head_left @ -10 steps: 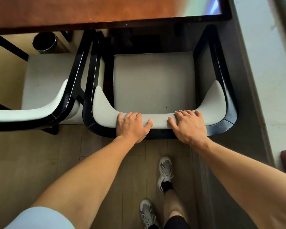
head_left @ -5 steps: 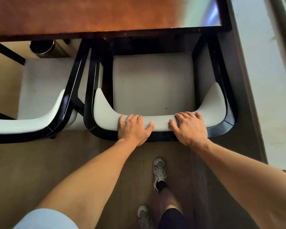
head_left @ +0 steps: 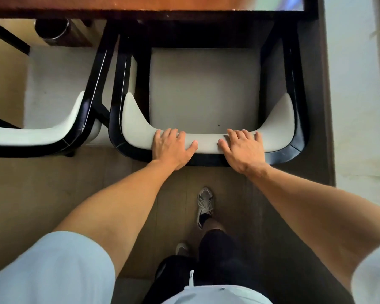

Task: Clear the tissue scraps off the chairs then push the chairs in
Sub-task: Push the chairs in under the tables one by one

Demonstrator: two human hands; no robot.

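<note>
A black-framed chair with a pale seat [head_left: 204, 91] stands in front of me, its front tucked under the wooden table [head_left: 140, 3]. My left hand [head_left: 172, 148] and my right hand [head_left: 242, 149] both grip the top of its cream backrest [head_left: 208, 144], fingers curled over the edge toward the seat. No tissue scraps show on this seat. A second matching chair [head_left: 53, 84] stands close on the left, its seat also bare and its frame almost touching the first chair.
A dark round bin [head_left: 53, 29] sits under the table at the far left. A dark strip of floor edge [head_left: 320, 106] and a pale wall run along the right. My feet [head_left: 204, 205] stand on the wood floor behind the chair.
The chair has slid forward under the table with both hands on its backrest. I have stepped closer behind it.
</note>
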